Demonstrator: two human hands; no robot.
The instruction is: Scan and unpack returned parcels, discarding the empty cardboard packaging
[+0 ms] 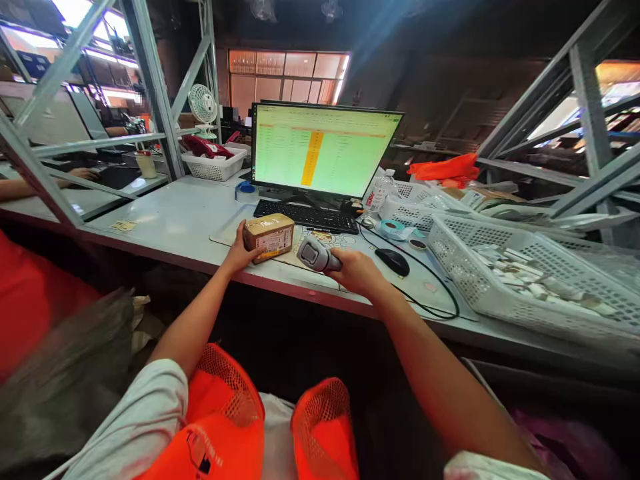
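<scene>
My left hand (241,252) grips a small brown cardboard box (270,237) by its left end, near the front edge of the desk. A white printed label faces me on the box's front side. In my right hand (357,270) is a grey handheld barcode scanner (316,255), its head pointing left toward the box, with a gap between them. Behind both stands a monitor (285,150) showing a table with an orange column. The black keyboard (307,213) lies below the screen. A black mouse (393,262) rests to the right of the scanner.
White plastic baskets (465,267) with small packets crowd the right side. A black cable (453,293) loops by the desk's front edge. Blue tape (246,192) sits left of the monitor. Metal frames (155,87) rise at both sides. A co-worker's arm (30,188) shows far left.
</scene>
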